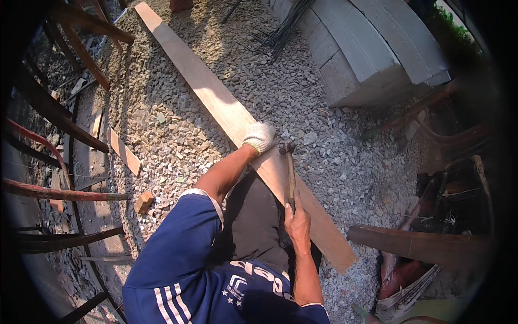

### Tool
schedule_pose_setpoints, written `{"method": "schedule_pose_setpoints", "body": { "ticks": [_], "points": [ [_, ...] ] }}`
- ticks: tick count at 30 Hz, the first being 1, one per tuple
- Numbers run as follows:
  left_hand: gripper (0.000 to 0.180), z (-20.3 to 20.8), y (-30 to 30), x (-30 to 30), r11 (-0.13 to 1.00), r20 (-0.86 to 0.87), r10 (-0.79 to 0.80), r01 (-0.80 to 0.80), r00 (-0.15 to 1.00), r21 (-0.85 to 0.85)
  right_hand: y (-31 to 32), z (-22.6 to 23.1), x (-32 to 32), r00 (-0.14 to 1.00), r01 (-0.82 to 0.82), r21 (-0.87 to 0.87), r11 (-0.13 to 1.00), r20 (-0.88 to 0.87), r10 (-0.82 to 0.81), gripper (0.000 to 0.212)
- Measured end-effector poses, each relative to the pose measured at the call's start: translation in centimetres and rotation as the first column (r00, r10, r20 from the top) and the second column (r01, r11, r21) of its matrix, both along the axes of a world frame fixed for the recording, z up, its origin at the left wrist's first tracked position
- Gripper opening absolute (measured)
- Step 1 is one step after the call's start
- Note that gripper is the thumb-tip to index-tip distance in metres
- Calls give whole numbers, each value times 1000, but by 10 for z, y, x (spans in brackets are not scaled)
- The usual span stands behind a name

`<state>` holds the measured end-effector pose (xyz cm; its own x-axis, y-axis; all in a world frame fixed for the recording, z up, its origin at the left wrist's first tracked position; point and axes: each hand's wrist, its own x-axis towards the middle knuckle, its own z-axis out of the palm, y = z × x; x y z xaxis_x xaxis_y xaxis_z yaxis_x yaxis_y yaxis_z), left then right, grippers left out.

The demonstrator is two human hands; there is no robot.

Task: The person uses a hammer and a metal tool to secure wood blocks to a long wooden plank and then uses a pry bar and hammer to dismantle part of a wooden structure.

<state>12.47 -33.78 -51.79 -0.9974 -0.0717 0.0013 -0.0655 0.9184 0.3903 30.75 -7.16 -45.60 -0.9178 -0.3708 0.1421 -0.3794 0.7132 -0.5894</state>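
Note:
A long reddish-brown wooden plank (216,102) runs diagonally from the far left to the near right, passing beside my dark-trousered leg. My left hand (260,136), in a white knitted glove, rests on the plank's upper face, its fingers curled in. Whatever they may pinch is hidden under the glove. Bare and closed, my right hand (298,224) grips a hammer (291,173) by the lower part of its wooden handle. The dark hammer head is over the plank's right side, just right of the glove. Whether it touches the wood I cannot tell.
Grey gravel (189,140) covers the ground. Large concrete blocks (361,54) stand at the far right, with thin metal rods (288,27) beside them. A short board (124,152) and a small wood block (144,202) lie left. Curved metal bars (65,189) edge the left side.

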Motion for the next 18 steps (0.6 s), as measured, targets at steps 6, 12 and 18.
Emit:
{"method": "schedule_pose_setpoints", "body": {
  "ticks": [6,12,18],
  "points": [
    [25,7,5,16,1000,27,-16,16,999,7,-10,10,29,995,103,-28,994,-9,-103,61],
    [25,-2,11,11,999,14,-42,43,999,-12,-7,-3,13,926,126,185,975,330,-182,68],
    [33,-35,2,-6,999,-80,38,-37,996,9,21,-14,25,953,41,43,998,298,-52,69]
  ]
}}
